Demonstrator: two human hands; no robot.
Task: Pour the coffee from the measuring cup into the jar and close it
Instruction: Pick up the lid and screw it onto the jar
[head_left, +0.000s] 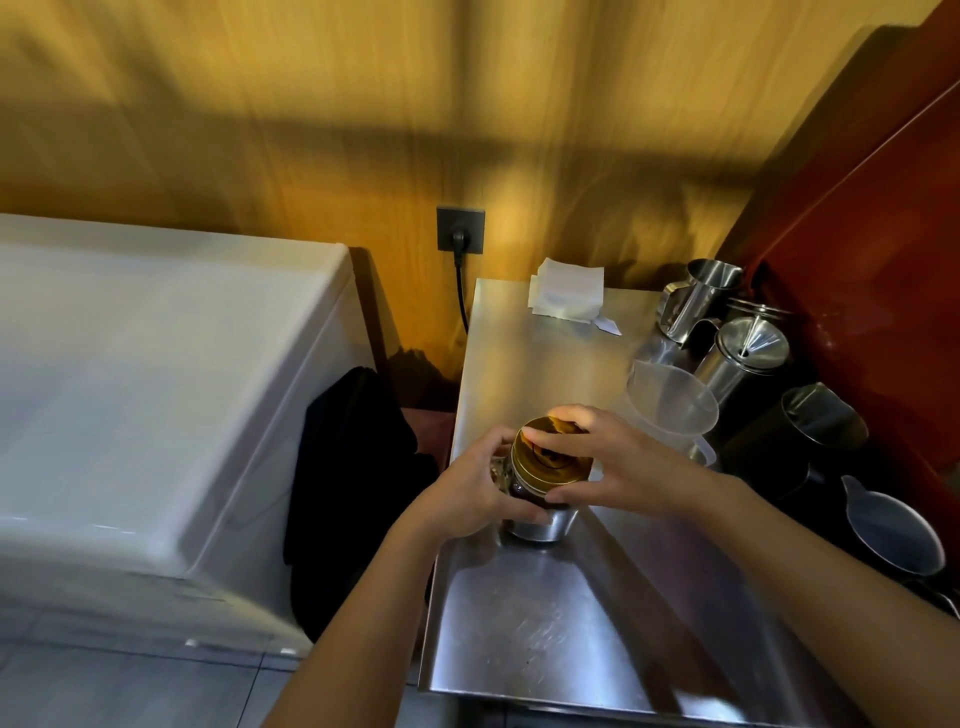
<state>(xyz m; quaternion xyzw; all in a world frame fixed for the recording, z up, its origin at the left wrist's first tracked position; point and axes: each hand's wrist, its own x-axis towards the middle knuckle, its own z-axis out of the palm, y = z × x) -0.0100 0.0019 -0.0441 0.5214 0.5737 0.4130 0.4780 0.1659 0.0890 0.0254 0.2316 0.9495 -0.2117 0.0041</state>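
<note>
left hand (470, 493): fingers curled around the jar (537, 514), gripping its glass side
right hand (618, 467): fingers spread over the gold lid (550, 460), pinching its rim

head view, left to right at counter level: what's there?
White appliance → black cloth → left hand → jar with gold lid → right hand → clear measuring cup → black pitcher
</note>
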